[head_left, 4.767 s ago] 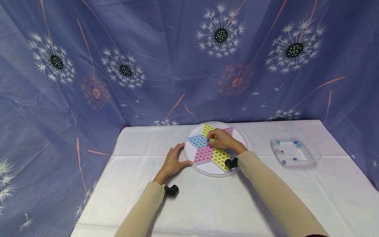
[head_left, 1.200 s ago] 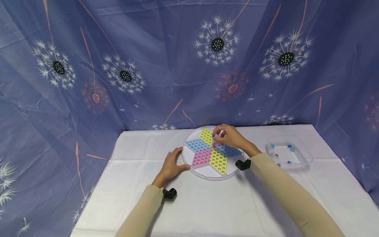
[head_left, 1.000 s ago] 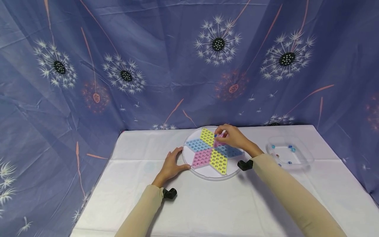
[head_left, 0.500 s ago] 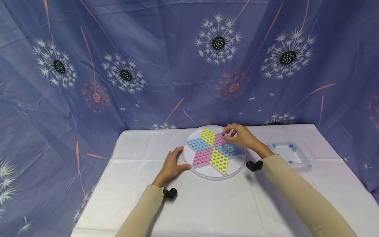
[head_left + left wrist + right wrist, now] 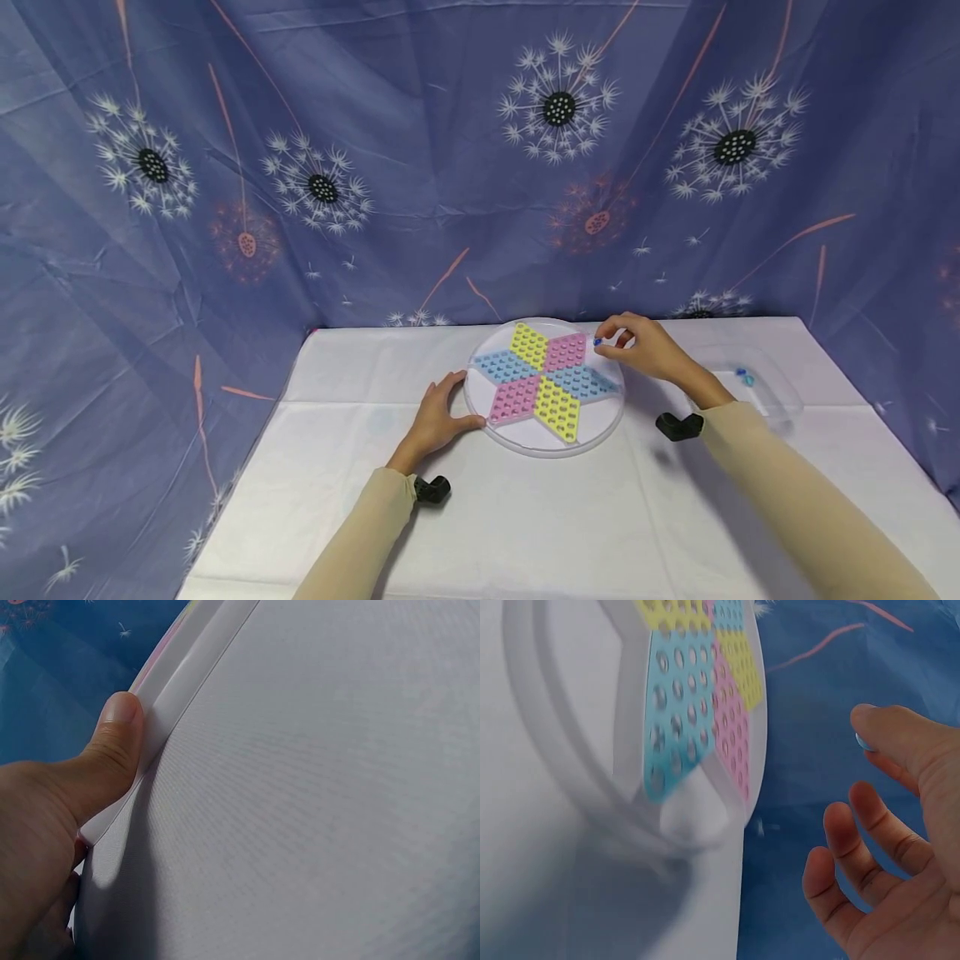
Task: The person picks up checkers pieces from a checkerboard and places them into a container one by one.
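A round white Chinese checkers board [image 5: 502,343] with a pink, yellow and light blue star of holes lies on the table. My left hand [image 5: 435,422] rests against its left rim with thumb and fingers spread; in the left wrist view the thumb [image 5: 112,742] touches the board's edge [image 5: 176,686]. My right hand [image 5: 648,348] pinches a small blue marble [image 5: 597,342] between thumb and forefinger, just above the board's right edge. In the right wrist view the marble [image 5: 864,742] shows only partly under the fingertips, while the other fingers are loosely bent.
A clear plastic box [image 5: 783,390] stands to the right of the board, partly hidden by my right forearm. Blue marbles [image 5: 748,381] show inside it. A blue dandelion-print cloth [image 5: 420,167] hangs behind the white-covered table [image 5: 540,525].
My right hand has moved from the board's middle across the pink section to its right edge, carrying the blue marble. My left hand has stayed at the rim.
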Tool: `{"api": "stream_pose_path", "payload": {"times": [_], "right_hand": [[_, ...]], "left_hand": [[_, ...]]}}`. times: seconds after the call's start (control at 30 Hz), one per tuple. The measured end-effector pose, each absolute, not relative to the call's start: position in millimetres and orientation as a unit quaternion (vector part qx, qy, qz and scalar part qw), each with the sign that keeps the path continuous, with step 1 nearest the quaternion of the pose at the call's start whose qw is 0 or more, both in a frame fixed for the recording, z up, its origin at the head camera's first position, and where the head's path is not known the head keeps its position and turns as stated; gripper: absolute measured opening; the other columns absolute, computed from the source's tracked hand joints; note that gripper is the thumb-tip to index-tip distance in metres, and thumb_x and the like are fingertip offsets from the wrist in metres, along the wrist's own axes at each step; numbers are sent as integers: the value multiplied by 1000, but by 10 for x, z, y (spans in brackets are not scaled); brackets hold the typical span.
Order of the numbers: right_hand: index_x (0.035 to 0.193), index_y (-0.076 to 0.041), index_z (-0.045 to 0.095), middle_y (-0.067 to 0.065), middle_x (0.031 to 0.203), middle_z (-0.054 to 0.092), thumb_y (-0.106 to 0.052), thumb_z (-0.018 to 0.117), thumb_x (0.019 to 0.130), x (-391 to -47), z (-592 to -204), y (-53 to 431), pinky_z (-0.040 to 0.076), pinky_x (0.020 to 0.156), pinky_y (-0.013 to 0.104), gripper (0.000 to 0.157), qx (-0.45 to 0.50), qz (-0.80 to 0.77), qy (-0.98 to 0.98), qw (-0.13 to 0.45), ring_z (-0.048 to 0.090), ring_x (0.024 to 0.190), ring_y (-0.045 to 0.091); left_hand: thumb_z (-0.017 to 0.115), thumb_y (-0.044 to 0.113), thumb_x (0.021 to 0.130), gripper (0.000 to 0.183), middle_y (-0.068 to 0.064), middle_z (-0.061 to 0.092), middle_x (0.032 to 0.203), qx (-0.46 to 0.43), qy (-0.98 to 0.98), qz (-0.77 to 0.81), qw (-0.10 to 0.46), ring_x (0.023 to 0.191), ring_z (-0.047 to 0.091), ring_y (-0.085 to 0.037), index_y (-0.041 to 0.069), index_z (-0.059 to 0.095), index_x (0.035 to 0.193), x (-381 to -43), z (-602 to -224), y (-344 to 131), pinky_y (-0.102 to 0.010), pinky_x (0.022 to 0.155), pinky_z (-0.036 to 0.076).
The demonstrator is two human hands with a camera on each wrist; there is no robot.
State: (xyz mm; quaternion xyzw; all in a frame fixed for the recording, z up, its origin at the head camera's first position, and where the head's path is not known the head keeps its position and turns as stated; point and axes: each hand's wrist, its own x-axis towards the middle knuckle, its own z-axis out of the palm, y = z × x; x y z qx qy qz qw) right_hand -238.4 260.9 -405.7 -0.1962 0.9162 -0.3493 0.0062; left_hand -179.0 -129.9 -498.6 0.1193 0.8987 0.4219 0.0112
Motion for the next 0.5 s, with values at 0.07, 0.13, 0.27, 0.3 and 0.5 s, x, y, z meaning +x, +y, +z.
{"api": "stream_pose_path", "payload": {"times": [0.07, 0.13, 0.27, 0.3, 0.5], "right_hand": [[113, -13, 72, 12, 112, 64, -25, 77, 94, -2361, -4034, 2687, 56, 74, 38, 22, -189, -343, 920, 4, 62, 93, 27], [113, -12, 72, 13, 114, 64, -26, 76, 95, -2335, -4013, 2769, 56, 73, 38, 23, -182, -341, 922, 4, 62, 94, 28], [113, -14, 71, 13, 115, 63, -30, 75, 96, -2287, -3991, 2925, 55, 68, 36, 25, -167, -337, 926, 3, 61, 96, 29], [114, -14, 71, 13, 115, 62, -31, 75, 96, -2274, -3988, 2963, 55, 67, 36, 25, -163, -338, 927, 4, 60, 97, 29], [114, -15, 71, 12, 116, 63, -38, 74, 96, -2203, -3996, 3199, 54, 67, 36, 30, -144, -332, 932, -3, 60, 98, 29]], "left_hand": [[91, 30, 79, 93, -18, 41, 160, 119, 899, 421, 12, 151, 28, -43, 6, 43, 154, -1793, -4989, -1300, -57, 127, 13], [91, 31, 79, 93, -18, 41, 160, 120, 900, 420, 11, 151, 27, -43, 7, 43, 154, -1797, -4990, -1301, -58, 126, 13], [91, 30, 78, 93, -19, 41, 160, 121, 900, 418, 9, 151, 28, -43, 6, 43, 154, -1799, -4992, -1302, -57, 127, 13], [91, 30, 78, 93, -19, 41, 160, 121, 900, 418, 8, 151, 28, -43, 6, 43, 154, -1796, -4993, -1302, -58, 126, 14], [91, 30, 79, 93, -21, 40, 160, 125, 901, 415, 11, 151, 30, -41, 5, 42, 155, -1789, -4987, -1292, -55, 127, 11]]}}
